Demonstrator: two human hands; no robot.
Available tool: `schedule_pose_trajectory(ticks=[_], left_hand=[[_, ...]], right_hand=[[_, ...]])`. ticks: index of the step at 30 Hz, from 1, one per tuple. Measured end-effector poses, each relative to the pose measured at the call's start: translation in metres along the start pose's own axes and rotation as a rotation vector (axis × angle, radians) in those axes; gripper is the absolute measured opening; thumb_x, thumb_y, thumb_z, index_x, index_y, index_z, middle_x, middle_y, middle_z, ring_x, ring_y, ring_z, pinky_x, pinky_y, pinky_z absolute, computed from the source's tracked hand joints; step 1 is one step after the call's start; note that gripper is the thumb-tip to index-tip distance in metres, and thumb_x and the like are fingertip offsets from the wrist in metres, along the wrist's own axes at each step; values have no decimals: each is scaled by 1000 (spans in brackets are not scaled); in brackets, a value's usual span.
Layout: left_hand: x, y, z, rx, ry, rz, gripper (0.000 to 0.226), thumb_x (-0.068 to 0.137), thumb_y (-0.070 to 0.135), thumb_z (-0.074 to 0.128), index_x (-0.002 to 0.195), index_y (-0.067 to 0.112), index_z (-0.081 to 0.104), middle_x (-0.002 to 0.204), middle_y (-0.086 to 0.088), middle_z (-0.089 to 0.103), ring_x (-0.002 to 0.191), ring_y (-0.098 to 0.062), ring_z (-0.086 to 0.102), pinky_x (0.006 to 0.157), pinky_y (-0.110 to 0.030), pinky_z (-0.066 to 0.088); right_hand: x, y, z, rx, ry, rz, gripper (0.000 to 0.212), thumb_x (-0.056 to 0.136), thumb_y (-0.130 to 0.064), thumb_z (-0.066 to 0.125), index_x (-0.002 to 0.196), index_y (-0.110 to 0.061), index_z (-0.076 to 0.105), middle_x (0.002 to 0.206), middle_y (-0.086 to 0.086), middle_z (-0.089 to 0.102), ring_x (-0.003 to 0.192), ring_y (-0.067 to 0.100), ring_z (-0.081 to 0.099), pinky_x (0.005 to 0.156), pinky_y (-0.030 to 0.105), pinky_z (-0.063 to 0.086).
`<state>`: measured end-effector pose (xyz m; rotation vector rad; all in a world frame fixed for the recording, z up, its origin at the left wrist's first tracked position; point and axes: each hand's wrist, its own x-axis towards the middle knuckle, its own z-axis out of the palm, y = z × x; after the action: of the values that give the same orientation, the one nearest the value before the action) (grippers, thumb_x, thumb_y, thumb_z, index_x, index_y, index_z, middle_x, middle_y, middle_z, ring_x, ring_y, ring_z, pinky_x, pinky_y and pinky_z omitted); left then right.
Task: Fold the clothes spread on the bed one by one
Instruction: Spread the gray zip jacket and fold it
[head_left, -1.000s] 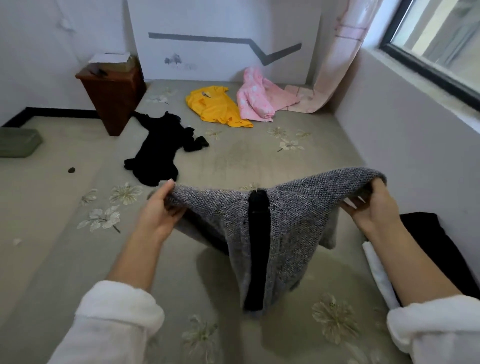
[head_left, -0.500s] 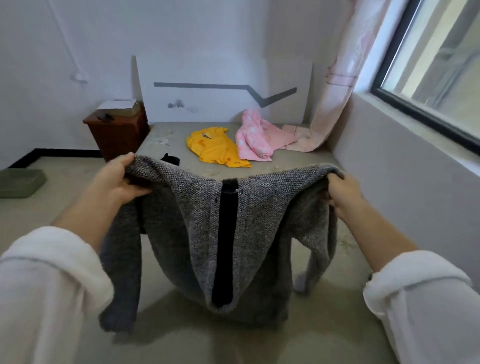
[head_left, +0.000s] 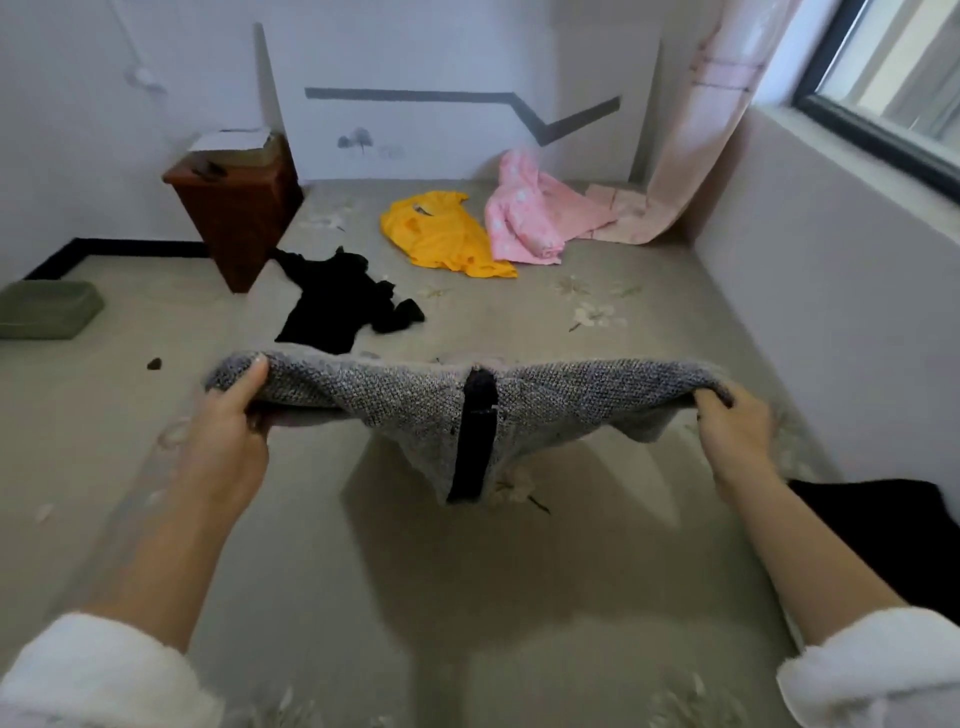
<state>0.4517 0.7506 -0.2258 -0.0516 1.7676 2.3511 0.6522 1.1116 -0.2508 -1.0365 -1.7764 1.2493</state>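
Sweater (head_left: 395, 395) is hanging in the middle of the frame, just over the bed (head_left: 363, 597). The left hand (head_left: 228, 431) is pinching one top corner and the right hand (head_left: 735, 431) is gripping the other, so the sweater is spreading out flat and wide, likely ready to be laid down for folding. A black top (head_left: 332, 306), a yellow shirt (head_left: 441, 239) and pink clothes (head_left: 530, 218) are waiting higher in the frame.

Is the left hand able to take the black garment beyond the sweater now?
Probably not yet. The left hand grips the grey sweater, held up with the right hand; the black garment lies beyond it, with nothing else between.
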Motion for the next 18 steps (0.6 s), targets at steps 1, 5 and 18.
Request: schedule_pose_trajectory(ticks=[1,5,18], left_hand=[[-9,-21,-15,38,29,-32,37,100,18,43,135,6,49,132,-6,56,123,-15,52,99,-25,40],[-51,-103,-64,195,107,-226,28,98,18,50,125,19,53,131,-4,56,107,-12,55,94,-28,35],[-103,-199,-98,-78,266,-771,25,96,4,41,119,6,53,128,-17,51,108,-30,56,107,-41,36]], right_hand=[[-10,14,-3,-49,-38,11,20,89,4,50,90,-8,66,80,7,62,78,14,48,60,24,34],[-48,68,-14,-291,-207,138,22,91,3,53,107,5,68,104,24,67,89,18,52,72,26,35],[-114,163,6,-204,-302,828,34,100,-17,46,131,-7,52,113,21,62,69,28,60,59,33,50]])
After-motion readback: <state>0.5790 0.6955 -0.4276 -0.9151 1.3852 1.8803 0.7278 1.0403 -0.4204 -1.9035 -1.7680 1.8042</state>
